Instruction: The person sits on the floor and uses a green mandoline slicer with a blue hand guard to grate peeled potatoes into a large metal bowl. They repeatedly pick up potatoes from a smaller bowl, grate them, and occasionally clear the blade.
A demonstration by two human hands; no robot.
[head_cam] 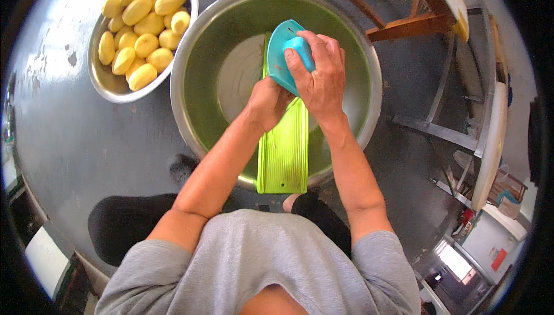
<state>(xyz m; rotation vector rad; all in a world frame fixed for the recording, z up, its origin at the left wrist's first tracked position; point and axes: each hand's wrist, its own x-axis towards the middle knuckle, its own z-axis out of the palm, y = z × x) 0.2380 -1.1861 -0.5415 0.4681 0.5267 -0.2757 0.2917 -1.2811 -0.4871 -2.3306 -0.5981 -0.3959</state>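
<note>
My right hand point(322, 75) grips the raised knob of a turquoise plastic hand guard point(281, 51), which is held tilted over a large metal basin point(199, 59). Close under the guard's lower edge is my left hand point(270, 103), with its fingers curled out of sight. Whether it holds something there I cannot tell. A lime-green plastic mandoline slicer point(283, 150) with a ridged face lies across the basin, its near end resting over the front rim. My hands and the guard cover its middle, so the blade is hidden.
A metal bowl point(100, 83) of peeled potatoes point(149, 23) stands at the basin's upper left, on the grey floor point(108, 150). Wooden stool legs point(407, 27) stand at the upper right. Farther right is a metal frame point(450, 133). My knees flank the basin's near side.
</note>
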